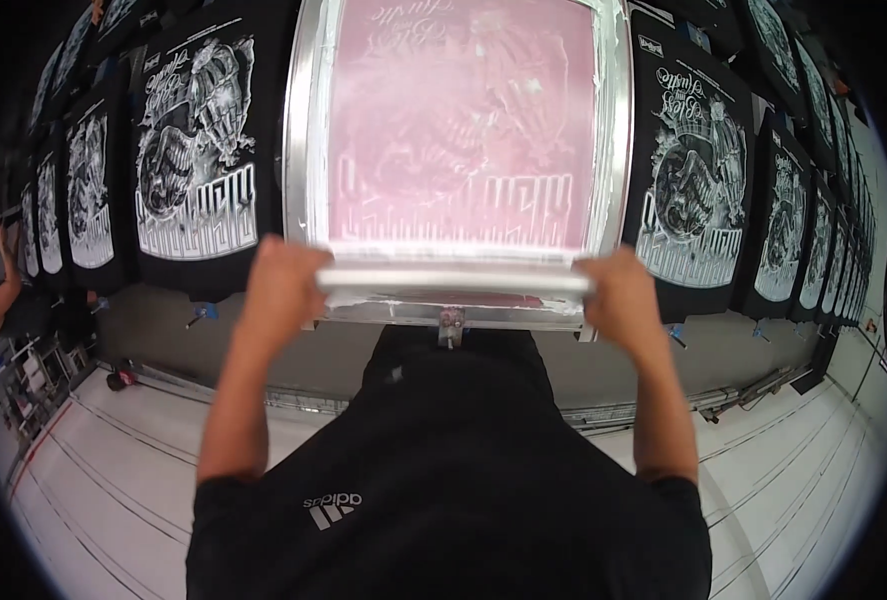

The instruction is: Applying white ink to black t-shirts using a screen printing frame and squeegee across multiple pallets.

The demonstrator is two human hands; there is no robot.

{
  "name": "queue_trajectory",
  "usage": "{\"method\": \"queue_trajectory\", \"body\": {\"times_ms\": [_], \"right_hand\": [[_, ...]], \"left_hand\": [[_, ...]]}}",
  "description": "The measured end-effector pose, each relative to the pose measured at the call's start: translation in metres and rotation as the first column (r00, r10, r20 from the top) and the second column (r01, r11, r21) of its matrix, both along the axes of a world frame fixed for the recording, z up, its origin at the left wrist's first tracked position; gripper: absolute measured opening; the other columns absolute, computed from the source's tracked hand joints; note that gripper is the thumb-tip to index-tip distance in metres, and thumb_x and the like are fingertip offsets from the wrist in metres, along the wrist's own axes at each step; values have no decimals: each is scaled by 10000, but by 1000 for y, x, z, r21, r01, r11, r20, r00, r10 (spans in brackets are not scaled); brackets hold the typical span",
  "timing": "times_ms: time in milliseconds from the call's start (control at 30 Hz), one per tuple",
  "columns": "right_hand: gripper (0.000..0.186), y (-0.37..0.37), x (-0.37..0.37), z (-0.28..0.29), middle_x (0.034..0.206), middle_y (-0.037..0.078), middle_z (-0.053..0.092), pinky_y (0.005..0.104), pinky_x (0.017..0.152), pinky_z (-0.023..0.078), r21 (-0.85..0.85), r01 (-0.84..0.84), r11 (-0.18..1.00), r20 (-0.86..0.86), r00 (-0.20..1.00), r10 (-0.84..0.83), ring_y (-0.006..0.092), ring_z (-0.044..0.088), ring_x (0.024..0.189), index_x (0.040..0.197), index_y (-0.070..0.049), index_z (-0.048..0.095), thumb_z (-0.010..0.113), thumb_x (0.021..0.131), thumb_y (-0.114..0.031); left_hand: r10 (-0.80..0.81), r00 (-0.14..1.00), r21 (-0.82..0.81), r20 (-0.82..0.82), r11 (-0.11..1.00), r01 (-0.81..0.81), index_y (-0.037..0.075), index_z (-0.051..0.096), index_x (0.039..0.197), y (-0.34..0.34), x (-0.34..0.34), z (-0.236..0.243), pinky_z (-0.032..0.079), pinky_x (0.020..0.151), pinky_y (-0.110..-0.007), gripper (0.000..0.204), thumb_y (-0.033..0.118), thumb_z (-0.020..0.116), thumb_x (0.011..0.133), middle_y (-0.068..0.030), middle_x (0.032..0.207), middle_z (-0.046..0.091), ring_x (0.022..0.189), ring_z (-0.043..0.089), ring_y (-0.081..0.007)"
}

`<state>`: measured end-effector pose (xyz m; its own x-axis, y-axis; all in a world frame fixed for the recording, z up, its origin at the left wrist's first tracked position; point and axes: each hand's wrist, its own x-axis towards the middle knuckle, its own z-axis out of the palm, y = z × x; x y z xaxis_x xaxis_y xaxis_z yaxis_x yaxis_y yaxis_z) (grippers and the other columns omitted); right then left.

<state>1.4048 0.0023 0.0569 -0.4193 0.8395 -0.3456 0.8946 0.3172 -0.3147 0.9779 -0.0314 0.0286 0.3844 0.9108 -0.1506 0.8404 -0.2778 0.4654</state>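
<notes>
A metal-framed screen (449,140) with pink mesh lies in front of me, showing a pale stencilled design and white ink along its edges. A long pale squeegee bar (449,280) spans the near end of the mesh. My left hand (289,275) grips its left end and my right hand (614,285) grips its right end, both slightly blurred. The fingertips are partly hidden by the bar. A metal clamp (451,320) shows at the screen's near edge, above my black shirt.
Black shirts with white prints (194,160) are laid on boards in rows to both sides, the nearest right one (694,170) beside the frame. Another person (14,300) with a raised arm is at the far left, near metal equipment. A white floor (124,450) with dark lines shows below.
</notes>
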Motion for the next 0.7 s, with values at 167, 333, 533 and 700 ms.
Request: {"method": "queue_trajectory", "body": {"times_ms": [167,333,533,700], "right_hand": [[394,-56,-5,-27,904,129,662,464,905,456,2,45,999,25,999,-45,311,614,900,973,-75,674,636,588,-2],[420,-79,-3,-35,938,93,674,529,1061,376,39,57,998,-13,998,-56,309,613,935,980,-77,653,646,565,-12],[474,-2,3,-67,991,92,663,537,1058,366,261,24,965,-80,997,-3,303,598,926,1019,-77,615,670,551,-22],[371,178,-17,-71,880,109,683,423,835,506,354,42,934,81,994,-75,317,614,872,972,-123,700,663,613,-39]], "left_hand": [[107,994,36,31,993,-108,72,613,886,-63,23,-25,394,821,-404,377,38,758,540,-74,862,640,860,600,-258],[135,990,163,29,977,-138,72,627,902,-99,18,-42,397,864,-440,411,3,660,499,-82,898,640,872,594,-273],[113,990,257,86,957,-132,48,614,871,9,17,-65,422,842,-430,370,15,672,507,-99,881,644,868,596,-303],[160,987,247,-9,957,-153,56,718,936,199,6,-67,450,783,-401,409,44,732,527,-146,788,664,808,626,-319]]}}
